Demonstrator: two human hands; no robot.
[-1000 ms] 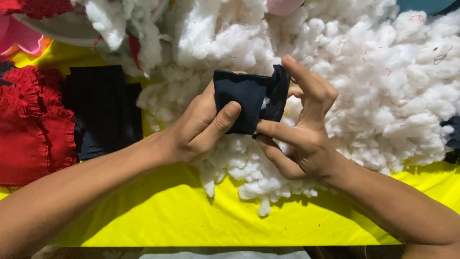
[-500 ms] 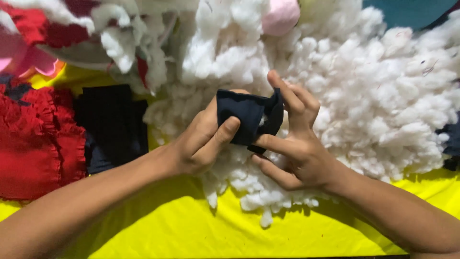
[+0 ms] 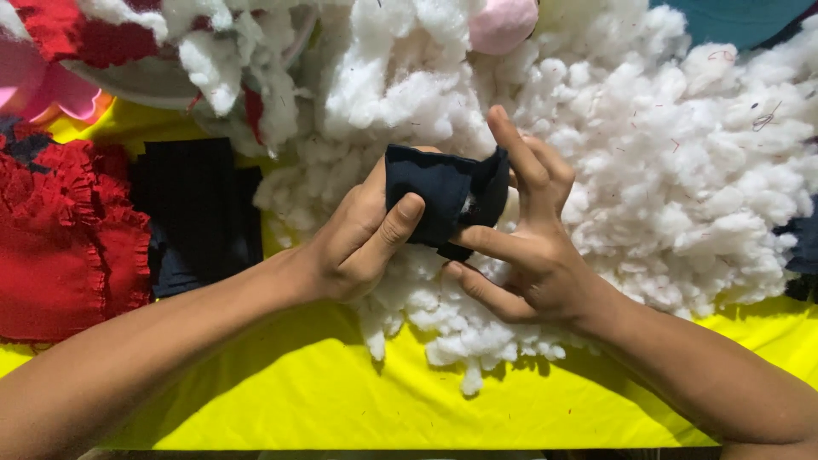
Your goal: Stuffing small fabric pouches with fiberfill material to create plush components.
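Note:
A small dark navy fabric pouch (image 3: 439, 200) is held up over a big heap of white fluffy stuffing (image 3: 648, 170). My left hand (image 3: 358, 243) grips the pouch's left side, thumb pressed on its front. My right hand (image 3: 528, 238) holds the right side, with one finger up behind the pouch's top edge and another under its lower corner. A bit of white stuffing shows at the pouch's open right edge.
A yellow cloth (image 3: 341, 400) covers the surface. At the left lie a red ruffled fabric piece (image 3: 60, 247) and a black ribbed fabric piece (image 3: 200, 213). Pink fabric (image 3: 43, 85) and a pink round shape (image 3: 503, 21) sit along the top. Dark fabric (image 3: 801, 255) shows at the right edge.
Both hands and the pouch sit slightly lower and closer to me. The fingers of my right hand have shifted along the pouch's right edge.

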